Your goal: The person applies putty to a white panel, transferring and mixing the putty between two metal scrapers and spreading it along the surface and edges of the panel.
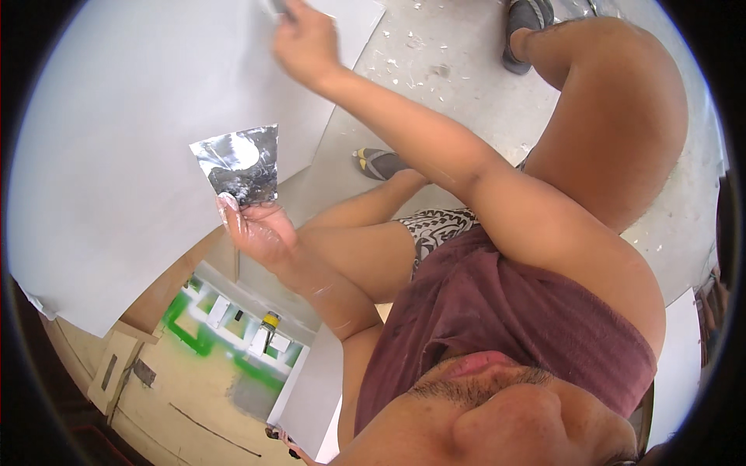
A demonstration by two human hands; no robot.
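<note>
Head cam, R tool [277, 8]: mostly cut off at top edge, blurry, type unclear
R hand [308, 48]: fingers closed on it
L hand [266, 234]: clamped on metal blade [247, 165], lower end hidden
Blade pos: beyond fingertips, white panel [132, 171] behind

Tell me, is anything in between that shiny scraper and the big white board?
Nothing visible stands between the trapezoid metal scraper in the left hand and the white board behind it. The right hand is higher in the picture, off to the right.
</note>
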